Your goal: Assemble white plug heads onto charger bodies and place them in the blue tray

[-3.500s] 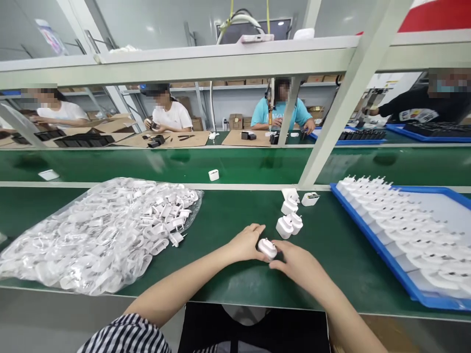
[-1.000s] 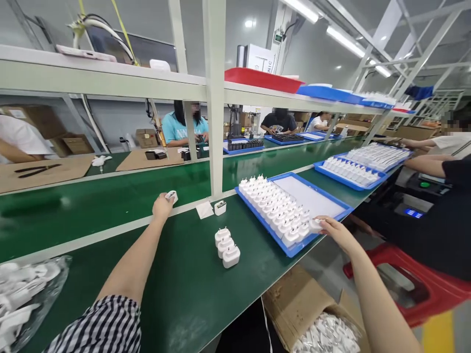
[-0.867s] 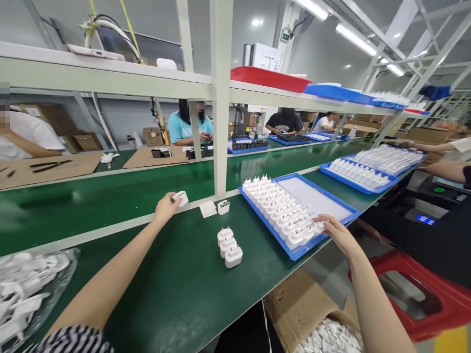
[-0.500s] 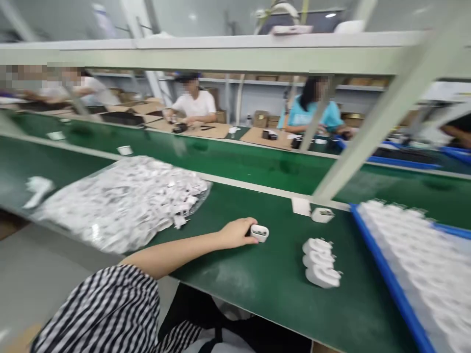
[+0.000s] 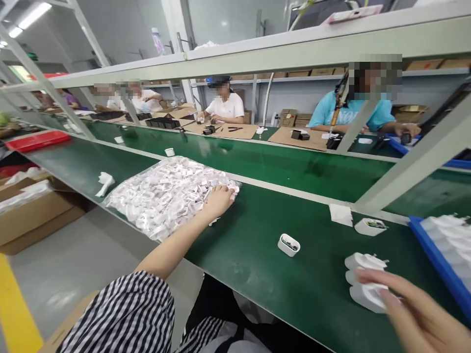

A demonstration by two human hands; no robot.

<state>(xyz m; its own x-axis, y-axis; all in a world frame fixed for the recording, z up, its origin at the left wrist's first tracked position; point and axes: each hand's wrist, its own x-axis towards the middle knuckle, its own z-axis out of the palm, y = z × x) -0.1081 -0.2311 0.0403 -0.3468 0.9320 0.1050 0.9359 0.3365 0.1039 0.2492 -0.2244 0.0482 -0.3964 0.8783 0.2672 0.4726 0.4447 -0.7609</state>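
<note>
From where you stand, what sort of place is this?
Most likely an electronics assembly line. A long green conveyor bench runs past seated workers, a clear bag of white plug parts lies under the left hand, and white charger housings sit by the right hand.

A big clear plastic bag of white plug parts (image 5: pixel 165 196) lies flat on the green table, left of the middle of the picture. It is full and lumpy, and its open end points to the right. The left hand (image 5: pixel 218 201) rests on that end, fingers down among the small white pieces.

Three white chargers (image 5: pixel 364 287) sit in a tight little row at the lower right, touching each other. Each is a rounded block, and small metal pins show on the top one. The right hand (image 5: pixel 415 314) is blurry and has its fingers spread over them, touching the nearest one. I cannot tell if it grips it.
</note>
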